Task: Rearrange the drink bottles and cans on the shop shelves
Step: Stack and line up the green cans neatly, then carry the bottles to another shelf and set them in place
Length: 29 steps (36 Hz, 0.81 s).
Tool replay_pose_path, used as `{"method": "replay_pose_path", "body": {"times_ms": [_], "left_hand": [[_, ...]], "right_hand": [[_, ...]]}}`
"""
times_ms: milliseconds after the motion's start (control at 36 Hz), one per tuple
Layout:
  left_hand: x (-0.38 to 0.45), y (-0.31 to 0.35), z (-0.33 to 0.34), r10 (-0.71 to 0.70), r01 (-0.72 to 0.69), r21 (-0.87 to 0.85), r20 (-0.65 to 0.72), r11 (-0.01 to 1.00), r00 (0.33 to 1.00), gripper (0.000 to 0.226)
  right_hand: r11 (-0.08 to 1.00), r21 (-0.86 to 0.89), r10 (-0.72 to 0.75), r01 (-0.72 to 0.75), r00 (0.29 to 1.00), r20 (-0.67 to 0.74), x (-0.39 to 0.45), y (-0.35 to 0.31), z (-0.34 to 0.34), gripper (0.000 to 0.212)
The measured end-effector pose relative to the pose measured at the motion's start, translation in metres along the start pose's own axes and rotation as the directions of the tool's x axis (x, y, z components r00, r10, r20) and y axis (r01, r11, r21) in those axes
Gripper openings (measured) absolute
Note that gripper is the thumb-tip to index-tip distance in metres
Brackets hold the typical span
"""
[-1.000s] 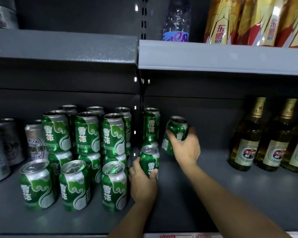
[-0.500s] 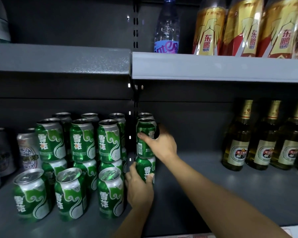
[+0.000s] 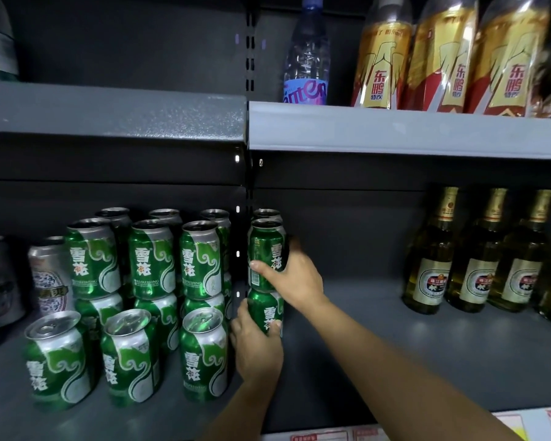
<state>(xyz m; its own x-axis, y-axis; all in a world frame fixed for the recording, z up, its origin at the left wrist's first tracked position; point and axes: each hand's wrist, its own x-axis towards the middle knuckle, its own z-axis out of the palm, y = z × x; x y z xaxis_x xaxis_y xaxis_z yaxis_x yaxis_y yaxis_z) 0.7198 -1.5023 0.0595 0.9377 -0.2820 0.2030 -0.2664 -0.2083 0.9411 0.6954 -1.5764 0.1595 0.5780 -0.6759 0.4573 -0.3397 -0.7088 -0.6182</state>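
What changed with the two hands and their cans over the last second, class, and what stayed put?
The right hand carried its green can leftward and set it upright on the lower can, gripping it throughout. The left hand kept holding that lower can. The other stacked green cans and the beer bottles stayed put.

Dim shop light from the front, deep shadow under the upper shelf (image 3: 395, 132) and across its dark back panel, soft glare on the green beer cans' (image 3: 201, 259) lids, energy drink bottles (image 3: 509, 58) above it smeared, wide-angle bowing towards the frame edges
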Motion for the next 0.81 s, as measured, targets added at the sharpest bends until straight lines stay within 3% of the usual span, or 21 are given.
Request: {"method": "replay_pose_path", "body": {"times_ms": [56, 139, 250, 389, 611, 806], "left_hand": [[-0.011, 0.006, -0.001, -0.003, -0.011, -0.123, -0.115, 0.992, 0.993, 0.070], [-0.036, 0.018, 0.005, 0.163, -0.206, -0.202, -0.212, 0.957, 0.964, 0.053], [-0.056, 0.032, 0.030, 0.286, -0.300, -0.301, -0.091, 0.905, 0.954, 0.052], [-0.058, 0.050, 0.062, 0.366, -0.339, -0.233, 0.086, 0.912, 0.927, 0.047], [-0.049, 0.068, 0.123, 0.298, -0.294, -0.058, 0.288, 0.954, 0.910, 0.045], [-0.047, 0.080, 0.174, 0.232, -0.309, 0.117, 0.429, 0.944, 0.873, 0.053]], "right_hand": [[1.000, -0.011, 0.003, -0.004, 0.998, -0.063, -0.006, 0.003, -0.005, 0.076], [0.997, 0.063, 0.049, -0.033, 0.959, -0.278, -0.008, 0.016, -0.020, 0.064], [0.987, 0.036, 0.151, -0.154, 0.850, -0.504, -0.002, 0.057, -0.059, 0.051], [0.934, -0.096, 0.224, -0.343, 0.775, -0.592, 0.005, 0.114, -0.128, 0.050], [0.884, -0.174, 0.344, -0.434, 0.856, -0.387, 0.027, 0.193, -0.192, 0.063], [0.906, -0.051, 0.405, -0.420, 0.896, -0.182, 0.046, 0.240, -0.188, 0.081]]}}
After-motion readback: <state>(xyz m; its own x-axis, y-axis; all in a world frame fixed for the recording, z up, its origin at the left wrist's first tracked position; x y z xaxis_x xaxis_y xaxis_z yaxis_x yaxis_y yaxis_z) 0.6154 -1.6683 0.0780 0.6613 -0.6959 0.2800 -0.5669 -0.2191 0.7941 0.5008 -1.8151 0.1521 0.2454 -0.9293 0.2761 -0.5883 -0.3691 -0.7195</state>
